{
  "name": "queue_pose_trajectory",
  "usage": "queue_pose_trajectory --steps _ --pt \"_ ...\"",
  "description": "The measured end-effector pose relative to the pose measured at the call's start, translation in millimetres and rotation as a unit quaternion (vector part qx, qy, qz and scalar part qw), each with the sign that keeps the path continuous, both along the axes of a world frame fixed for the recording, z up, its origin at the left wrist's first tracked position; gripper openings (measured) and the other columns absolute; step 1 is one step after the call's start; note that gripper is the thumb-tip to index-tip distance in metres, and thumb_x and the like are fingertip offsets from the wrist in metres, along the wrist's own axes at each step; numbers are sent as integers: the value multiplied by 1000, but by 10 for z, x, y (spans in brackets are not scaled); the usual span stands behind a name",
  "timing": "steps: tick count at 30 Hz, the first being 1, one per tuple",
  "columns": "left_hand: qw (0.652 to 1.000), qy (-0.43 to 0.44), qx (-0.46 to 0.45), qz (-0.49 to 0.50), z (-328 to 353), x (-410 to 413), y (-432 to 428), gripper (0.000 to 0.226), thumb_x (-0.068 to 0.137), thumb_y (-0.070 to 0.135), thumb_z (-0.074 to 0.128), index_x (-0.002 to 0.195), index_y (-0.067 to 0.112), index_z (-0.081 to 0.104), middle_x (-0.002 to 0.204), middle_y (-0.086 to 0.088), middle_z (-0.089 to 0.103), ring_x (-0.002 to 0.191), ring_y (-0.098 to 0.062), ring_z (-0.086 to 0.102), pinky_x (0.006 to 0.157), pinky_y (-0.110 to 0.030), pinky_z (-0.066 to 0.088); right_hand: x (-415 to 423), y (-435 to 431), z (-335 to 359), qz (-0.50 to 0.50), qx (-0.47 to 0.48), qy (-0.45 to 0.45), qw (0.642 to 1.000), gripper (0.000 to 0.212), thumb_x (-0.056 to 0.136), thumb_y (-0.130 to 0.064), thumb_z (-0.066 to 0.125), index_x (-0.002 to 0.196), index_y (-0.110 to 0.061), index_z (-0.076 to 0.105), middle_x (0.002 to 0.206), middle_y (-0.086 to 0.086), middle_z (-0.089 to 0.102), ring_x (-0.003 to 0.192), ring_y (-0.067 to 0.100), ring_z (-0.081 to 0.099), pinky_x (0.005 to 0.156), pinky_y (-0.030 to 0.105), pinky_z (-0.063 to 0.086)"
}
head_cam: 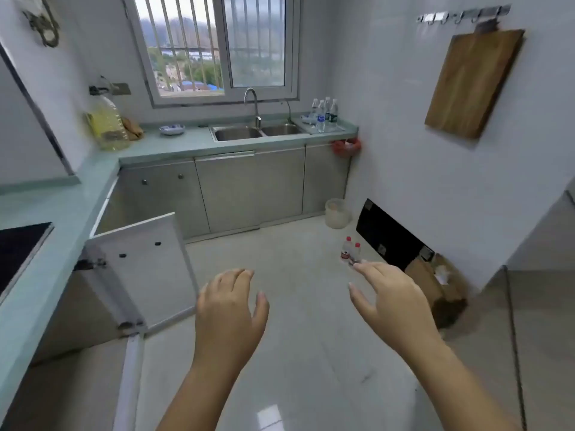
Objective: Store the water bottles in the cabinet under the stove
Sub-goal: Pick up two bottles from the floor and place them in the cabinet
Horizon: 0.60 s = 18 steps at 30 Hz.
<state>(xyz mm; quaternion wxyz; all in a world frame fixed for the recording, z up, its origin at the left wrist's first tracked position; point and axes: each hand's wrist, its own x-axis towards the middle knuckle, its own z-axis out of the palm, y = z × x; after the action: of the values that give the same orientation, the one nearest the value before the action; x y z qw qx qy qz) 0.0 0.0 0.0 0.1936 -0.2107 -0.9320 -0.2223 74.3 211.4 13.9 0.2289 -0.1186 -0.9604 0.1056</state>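
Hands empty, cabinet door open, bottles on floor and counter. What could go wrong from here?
1. The open cabinet door juts into the walkway; a carry back may clip it.
2. The two floor bottles stand close together; the right hand reaching for one may topple the other.
3. The counter bottles are tightly clustered; pulling one may tip its neighbours.

The floor point(295, 368) is glossy pale tile and throws back the light. The cabinet fronts point(249, 188) look like brushed metal, kinda matt, and the sink point(236, 133) is shiny steel. The cutting board point(473, 82) is plain wood, the water bottles point(325, 115) by the sink are clear plastic, and the box point(426, 283) is brown cardboard.
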Motion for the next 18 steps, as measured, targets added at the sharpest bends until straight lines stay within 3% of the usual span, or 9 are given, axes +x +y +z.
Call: queue_pose_trajectory --steps 10,18 --pt "999 -2 3 -37 -453 -1056 855 45 78 32 38 98 5 67 95 -11 69 90 -31 64 80 -45 50 -782 831 -503 -94 -51 -41 993 28 82 -24 60 107 -9 62 107 9 68 100 28 61 83 39 48" --pt "994 -89 -3 -65 -707 -2087 2163 53 78 39 34 107 8 64 107 -7 67 102 -27 61 87 -42 45 -1642 2208 -694 -144 -116 -46 982 30 83 -23 58 110 -9 60 112 10 66 105 27 58 86 39 45"
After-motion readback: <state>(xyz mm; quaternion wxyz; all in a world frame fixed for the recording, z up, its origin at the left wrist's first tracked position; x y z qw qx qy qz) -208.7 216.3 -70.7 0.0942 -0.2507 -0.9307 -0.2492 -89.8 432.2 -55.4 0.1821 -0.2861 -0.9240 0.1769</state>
